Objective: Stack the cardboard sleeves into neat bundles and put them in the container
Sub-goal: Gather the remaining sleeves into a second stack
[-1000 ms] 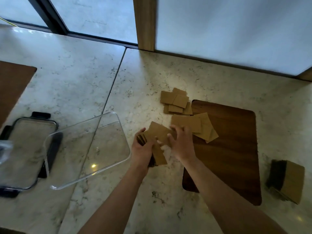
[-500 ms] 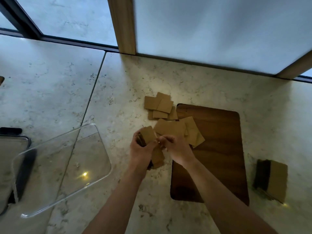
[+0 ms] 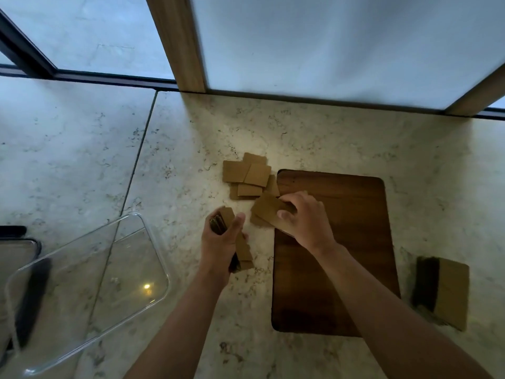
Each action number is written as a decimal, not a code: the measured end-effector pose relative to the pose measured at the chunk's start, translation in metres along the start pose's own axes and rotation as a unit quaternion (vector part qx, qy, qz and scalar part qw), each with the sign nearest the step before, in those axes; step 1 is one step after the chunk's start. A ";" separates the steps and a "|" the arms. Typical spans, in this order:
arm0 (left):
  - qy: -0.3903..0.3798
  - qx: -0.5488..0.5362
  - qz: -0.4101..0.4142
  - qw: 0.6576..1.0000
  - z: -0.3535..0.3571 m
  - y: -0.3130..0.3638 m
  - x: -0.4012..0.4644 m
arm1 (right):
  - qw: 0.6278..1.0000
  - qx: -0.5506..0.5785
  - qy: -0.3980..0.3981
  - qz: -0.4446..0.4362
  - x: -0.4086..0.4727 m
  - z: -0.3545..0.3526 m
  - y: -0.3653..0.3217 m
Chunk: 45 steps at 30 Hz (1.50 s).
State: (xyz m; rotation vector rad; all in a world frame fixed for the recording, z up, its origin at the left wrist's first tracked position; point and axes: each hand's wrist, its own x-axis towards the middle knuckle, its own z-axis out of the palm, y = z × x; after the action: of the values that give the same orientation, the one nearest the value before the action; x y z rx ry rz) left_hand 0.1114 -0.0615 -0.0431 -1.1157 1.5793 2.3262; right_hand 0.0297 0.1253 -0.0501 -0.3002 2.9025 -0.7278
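My left hand (image 3: 220,243) grips a bundle of brown cardboard sleeves (image 3: 244,251) standing on edge on the marble counter. To its right my right hand (image 3: 304,218) pinches loose sleeves (image 3: 266,210) lying at the left edge of the dark wooden board (image 3: 344,266). Behind both hands a scattered pile of flat sleeves (image 3: 250,177) rests on the counter. The clear plastic container (image 3: 90,280) stands at the lower left, with no sleeves visible inside it.
A finished bundle of sleeves (image 3: 444,291) lies on the counter at the far right. A black-edged lid (image 3: 16,244) shows at the left border behind the container. A wall and a wooden post (image 3: 177,42) close the back of the counter.
My right hand has left the bundle and moved right onto the loose sleeves at the board's edge. The left hand keeps the bundle. The view has shifted right.
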 end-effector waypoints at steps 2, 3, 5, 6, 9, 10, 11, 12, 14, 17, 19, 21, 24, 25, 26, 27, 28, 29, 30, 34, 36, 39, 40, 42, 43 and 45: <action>-0.023 0.013 -0.007 1.000 0.001 0.003 0.001 | 1.000 0.018 0.009 -0.015 -0.006 -0.008 0.002; -0.049 0.020 -0.018 0.998 0.000 0.005 0.002 | 0.998 0.061 -0.023 -0.021 -0.008 -0.016 0.003; -0.129 0.026 -0.060 0.989 -0.005 0.010 0.003 | 0.972 0.174 -0.159 -0.017 -0.013 -0.033 0.004; -0.177 0.035 -0.088 0.980 -0.008 0.013 0.002 | 0.954 0.194 -0.228 -0.030 -0.015 -0.041 0.003; -0.327 0.108 -0.166 0.924 -0.012 0.020 -0.003 | 0.930 0.142 -0.318 -0.119 -0.018 -0.046 -0.008; -0.360 0.129 -0.182 0.906 -0.012 0.020 -0.005 | 0.931 0.148 -0.305 -0.134 -0.019 -0.044 -0.015; -0.377 0.137 -0.196 0.895 -0.012 0.019 -0.007 | 0.937 0.175 -0.270 -0.136 -0.020 -0.040 -0.021; -0.382 0.125 -0.208 0.892 -0.013 0.017 -0.008 | 0.944 0.209 -0.222 -0.122 -0.021 -0.036 -0.025; -0.364 0.062 -0.208 0.906 -0.015 0.010 -0.008 | 0.960 0.246 -0.119 -0.061 -0.023 -0.025 -0.028; -0.317 -0.047 -0.172 0.931 -0.021 -0.001 -0.007 | 0.973 0.224 -0.013 0.051 -0.020 -0.007 -0.024; -0.295 -0.118 -0.155 0.936 -0.024 -0.006 -0.006 | 0.984 0.134 0.046 0.112 -0.009 -0.002 -0.015; -0.267 -0.159 -0.153 0.938 -0.027 -0.007 -0.007 | 0.992 0.010 0.013 0.123 0.005 -0.002 -0.005; -0.223 -0.183 -0.160 0.944 -0.033 -0.002 -0.006 | 0.986 -0.092 -0.109 0.085 0.025 -0.005 0.004; -0.212 -0.187 -0.161 0.946 -0.033 0.001 -0.005 | 0.983 -0.099 -0.121 0.094 0.028 -0.006 0.007; -0.200 -0.189 -0.158 0.948 -0.033 0.003 -0.004 | 0.981 -0.098 -0.120 0.114 0.031 -0.006 0.010; -0.187 -0.187 -0.151 0.952 -0.032 0.005 -0.002 | 0.979 -0.094 -0.117 0.139 0.032 -0.006 0.012; -0.176 -0.178 -0.141 0.958 -0.030 0.008 -0.001 | 0.977 -0.093 -0.110 0.158 0.031 -0.006 0.013; -0.166 -0.164 -0.130 0.964 -0.027 0.010 0.001 | 0.977 -0.095 -0.092 0.165 0.029 -0.006 0.013; -0.158 -0.148 -0.119 0.969 -0.025 0.012 0.002 | 0.980 -0.090 -0.066 0.162 0.026 -0.006 0.014; -0.133 -0.078 -0.087 0.984 -0.017 0.016 0.006 | 0.988 0.089 0.060 0.111 0.013 -0.019 0.020; -0.122 -0.032 -0.072 0.989 -0.013 0.018 0.006 | 0.951 0.276 0.037 0.137 0.007 -0.036 0.022; -0.159 0.024 -0.069 0.985 -0.008 0.017 0.004 | 0.911 0.390 -0.080 0.105 -0.006 -0.061 0.017; -0.186 0.039 -0.077 0.979 -0.005 0.015 0.002 | 0.920 0.364 -0.119 0.080 -0.010 -0.063 0.010; -0.240 0.066 -0.099 0.963 0.002 0.005 -0.004 | 0.927 0.331 -0.167 0.058 -0.018 -0.053 -0.001; -0.255 0.071 -0.109 0.958 0.005 0.000 -0.006 | 0.922 0.342 -0.172 0.054 -0.023 -0.044 -0.006; -0.259 0.045 -0.127 0.957 0.006 -0.009 -0.009 | 0.930 0.342 -0.123 0.059 -0.027 -0.024 -0.011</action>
State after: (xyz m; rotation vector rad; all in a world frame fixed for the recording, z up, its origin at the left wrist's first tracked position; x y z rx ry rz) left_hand 0.1189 -0.0495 -0.0436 -0.5746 1.2486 2.1156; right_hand 0.0538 0.1328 -0.0221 -0.1186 2.2308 -1.4788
